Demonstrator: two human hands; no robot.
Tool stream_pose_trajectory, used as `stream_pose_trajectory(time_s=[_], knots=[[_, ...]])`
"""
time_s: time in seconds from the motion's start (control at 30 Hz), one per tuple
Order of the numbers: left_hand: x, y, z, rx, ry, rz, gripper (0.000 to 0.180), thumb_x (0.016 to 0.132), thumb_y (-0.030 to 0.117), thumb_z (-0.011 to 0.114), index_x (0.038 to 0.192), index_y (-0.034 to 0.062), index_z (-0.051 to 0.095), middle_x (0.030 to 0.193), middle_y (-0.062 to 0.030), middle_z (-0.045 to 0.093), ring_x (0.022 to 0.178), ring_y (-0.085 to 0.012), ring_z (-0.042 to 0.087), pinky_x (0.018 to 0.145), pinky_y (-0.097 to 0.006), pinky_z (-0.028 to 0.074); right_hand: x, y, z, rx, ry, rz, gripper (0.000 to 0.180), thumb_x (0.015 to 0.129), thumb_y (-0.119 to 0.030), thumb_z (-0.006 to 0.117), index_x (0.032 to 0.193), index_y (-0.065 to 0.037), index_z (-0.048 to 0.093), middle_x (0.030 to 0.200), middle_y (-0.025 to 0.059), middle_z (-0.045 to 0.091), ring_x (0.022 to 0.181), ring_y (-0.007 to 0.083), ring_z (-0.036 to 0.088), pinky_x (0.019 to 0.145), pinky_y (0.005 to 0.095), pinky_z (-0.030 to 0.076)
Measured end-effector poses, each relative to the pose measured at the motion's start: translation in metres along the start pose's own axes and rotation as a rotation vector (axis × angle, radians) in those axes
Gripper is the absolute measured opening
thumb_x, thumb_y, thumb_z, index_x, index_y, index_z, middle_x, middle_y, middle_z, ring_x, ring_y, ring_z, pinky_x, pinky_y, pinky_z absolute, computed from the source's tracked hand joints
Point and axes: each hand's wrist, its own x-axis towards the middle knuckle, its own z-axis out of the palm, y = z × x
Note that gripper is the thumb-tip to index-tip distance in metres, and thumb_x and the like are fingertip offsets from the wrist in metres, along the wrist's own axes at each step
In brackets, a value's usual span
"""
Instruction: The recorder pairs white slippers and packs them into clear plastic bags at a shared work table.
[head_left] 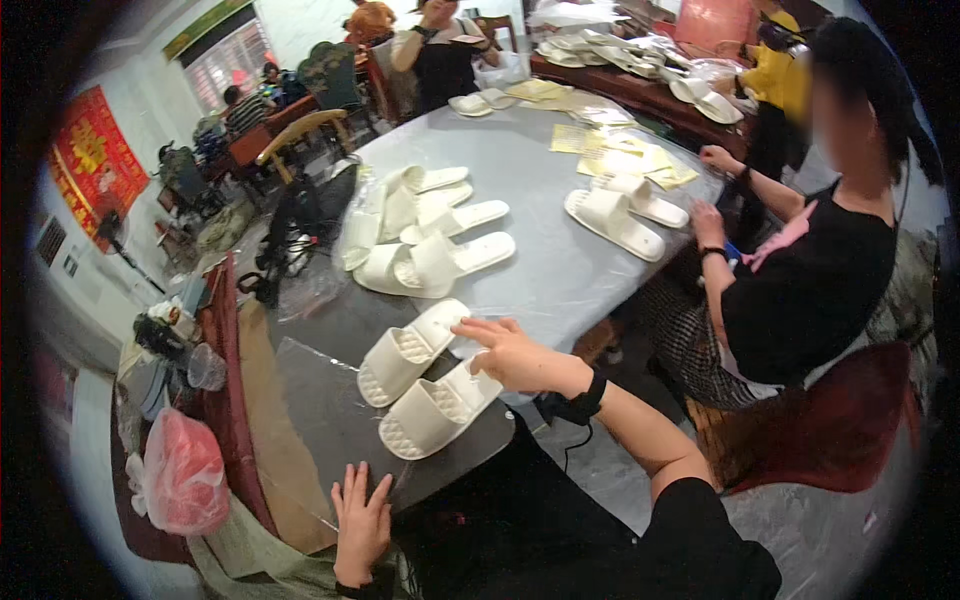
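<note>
Two off-white slide slippers lie side by side on the dark near end of the table in front of me: a farther slipper (398,358) and a nearer slipper (432,412). My right hand (520,358) is over their heel ends, with fingers stretched toward the farther heel and the rest of the hand at the nearer heel. It grips neither, and whether the fingertips touch is unclear. Flat near the table edge, my left hand (360,520) has its fingers spread and holds nothing. A thin sheet of clear plastic (310,400) lies beside the slippers.
Beyond stand several more white slippers (430,262), and another pair (615,222) sits by a seated person (810,270) at the right. Yellow paper sheets (625,158) lie farther back on the grey table cover (560,290). A pink plastic bag (187,470) rests at left.
</note>
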Motion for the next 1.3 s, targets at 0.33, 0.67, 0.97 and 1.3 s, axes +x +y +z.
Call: stream_pose_trajectory(time_s=[0.33, 0.67, 0.97, 1.3], knots=[[-0.02, -0.009, -0.008, 0.029, -0.065, -0.024, 0.058, 0.087, 0.005, 0.062, 0.141, 0.0237, 0.06, 0.156, -0.0231, 0.04, 0.146, -0.0513, 0.03, 0.114, -0.068, 0.025, 0.058, -0.016, 0.06, 0.232, -0.173, -0.187, 0.034, 0.084, -0.002, 0.061, 0.108, -0.017, 0.08, 0.146, 0.0088, 0.053, 0.137, 0.0229, 0.046, 0.106, 0.0532, 0.033], [-0.013, -0.015, -0.004, 0.038, -0.013, -0.018, 0.055, 0.088, 0.005, 0.064, 0.141, 0.0222, 0.06, 0.156, -0.0212, 0.041, 0.145, -0.0481, 0.034, 0.112, -0.062, 0.03, 0.023, -0.023, 0.027, 0.318, -0.054, -0.104, 0.029, 0.09, 0.002, 0.061, 0.116, -0.009, 0.069, 0.131, 0.0099, 0.057, 0.123, 0.0295, 0.052, 0.098, 0.0436, 0.035], [0.011, -0.024, 0.003, 0.084, 0.034, 0.036, 0.059, 0.087, -0.001, 0.059, 0.143, 0.0199, 0.058, 0.157, -0.0187, 0.041, 0.148, -0.0385, 0.035, 0.113, -0.061, 0.031, -0.022, -0.068, -0.031, 0.601, 0.205, 0.109, 0.019, 0.091, 0.003, 0.065, 0.109, 0.001, 0.069, 0.125, 0.0169, 0.062, 0.113, 0.0345, 0.06, 0.095, 0.0392, 0.048], [0.015, -0.016, 0.007, 0.008, 0.235, 0.1, 0.061, 0.083, -0.008, 0.054, 0.144, -0.0029, 0.049, 0.156, -0.0158, 0.045, 0.148, -0.0325, 0.038, 0.118, -0.061, 0.027, -0.021, -0.11, 0.002, 0.535, -0.198, -0.165, 0.023, 0.089, -0.001, 0.067, 0.112, -0.002, 0.07, 0.116, 0.0141, 0.059, 0.106, 0.0344, 0.054, 0.092, 0.0413, 0.045]])
